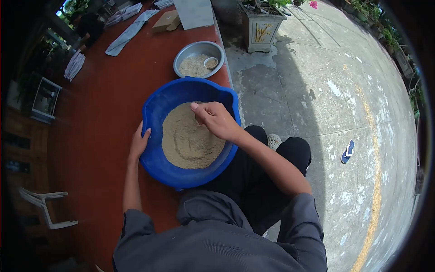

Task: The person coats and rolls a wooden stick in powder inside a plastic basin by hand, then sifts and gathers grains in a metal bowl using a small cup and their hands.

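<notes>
A blue plastic basin (155, 120) rests partly on the red floor and partly against my lap. Inside lies a wide bed of fine tan meal or bran (181, 147), with curved furrows on its surface. My left hand (138, 144) grips the basin's left rim, its thumb over the edge. Above the right part of the meal, my right hand (216, 119) is closed, thumb pressed to the curled fingers. What it holds, if anything, is hidden.
Beyond the basin stands a metal bowl (177, 61) of pale grains with a small cup (210, 63) in it. A planter (262, 34) stands past the floor's edge. A blue sandal (348, 152) lies on the concrete. A person (88, 27) is at the far left.
</notes>
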Demonstrator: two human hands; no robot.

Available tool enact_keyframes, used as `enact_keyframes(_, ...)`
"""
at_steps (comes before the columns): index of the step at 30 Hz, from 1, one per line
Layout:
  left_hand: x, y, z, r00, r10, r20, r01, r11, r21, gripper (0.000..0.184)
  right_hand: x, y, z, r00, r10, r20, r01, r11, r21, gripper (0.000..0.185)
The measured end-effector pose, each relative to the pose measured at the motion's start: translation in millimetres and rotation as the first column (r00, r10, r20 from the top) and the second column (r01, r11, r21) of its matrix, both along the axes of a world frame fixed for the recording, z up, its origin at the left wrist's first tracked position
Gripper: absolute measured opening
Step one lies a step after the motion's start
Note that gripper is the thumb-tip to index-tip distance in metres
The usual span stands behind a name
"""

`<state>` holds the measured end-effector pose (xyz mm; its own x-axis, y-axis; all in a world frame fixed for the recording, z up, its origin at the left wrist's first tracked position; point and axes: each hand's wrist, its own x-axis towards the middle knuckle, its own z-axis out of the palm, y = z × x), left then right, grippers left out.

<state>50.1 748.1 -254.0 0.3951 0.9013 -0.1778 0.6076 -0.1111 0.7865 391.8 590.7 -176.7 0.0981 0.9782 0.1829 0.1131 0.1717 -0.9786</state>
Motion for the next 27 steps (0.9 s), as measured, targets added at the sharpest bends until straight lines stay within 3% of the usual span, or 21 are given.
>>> enact_keyframes(2, -1.5, 14.7, -17.6, 0.981, 0.014, -0.196, 0.031, 0.974, 0.224, 0.055, 10.5, -7.0, 13.5, 0.999, -0.044, -0.016, 0.044, 0.999, -0.008, 0.069)
enact_keyframes(5, 22.3, -1.0, -20.7, 0.906, 0.224, -0.358, 0.100, 0.709, 0.698, 0.051, 22.6, -9.9, 21.4, 0.991, -0.135, 0.002, 0.134, 0.988, 0.074, 0.070)
enact_keyframes(8, 79.9, -26.5, -6.3, 0.987, -0.103, -0.123, 0.157, 0.783, 0.602, 0.049, 33.3, -2.9, 18.7, 0.971, -0.236, 0.033, 0.231, 0.965, 0.123, 0.070)
enact_keyframes(12, 174.9, -60.7, 4.8, 0.884, -0.448, 0.136, 0.331, 0.803, 0.495, 0.046, 37.6, 19.6, -7.2, 0.959, -0.275, 0.074, 0.262, 0.953, 0.149, 0.068)
enact_keyframes(14, 215.0, -74.8, 8.5, 0.820, -0.512, 0.254, 0.344, 0.797, 0.497, 0.045, 30.0, 26.5, -11.2, 0.957, -0.281, 0.067, 0.273, 0.955, 0.114, 0.066)
enact_keyframes(17, 243.1, -95.1, -14.4, 0.795, -0.469, 0.384, 0.372, 0.878, 0.301, 0.038, 18.4, 26.4, 3.3, 0.949, -0.310, 0.061, 0.306, 0.949, 0.073, 0.065)
enact_keyframes(20, 241.7, -116.6, -26.3, 0.823, -0.305, 0.479, 0.259, 0.952, 0.161, 0.030, 23.7, 25.8, -5.6, 0.971, -0.237, -0.038, 0.235, 0.971, -0.037, 0.065)
enact_keyframes(23, 208.0, -110.1, -29.4, 0.899, -0.256, 0.355, 0.327, 0.932, -0.156, 0.030, 19.7, 25.4, -23.6, 0.966, -0.123, -0.229, 0.077, 0.977, -0.199, 0.065)
enact_keyframes(25, 180.5, -104.3, -29.9, 0.928, -0.258, 0.270, 0.308, 0.938, -0.162, 0.031, 4.5, 28.9, -51.2, 0.950, -0.040, -0.309, -0.004, 0.990, -0.142, 0.065)
enact_keyframes(27, 144.7, -87.6, -45.9, 0.938, -0.333, 0.101, 0.336, 0.942, -0.011, 0.029, -19.8, 24.6, -65.4, 0.922, 0.023, -0.386, -0.078, 0.989, -0.126, 0.063)
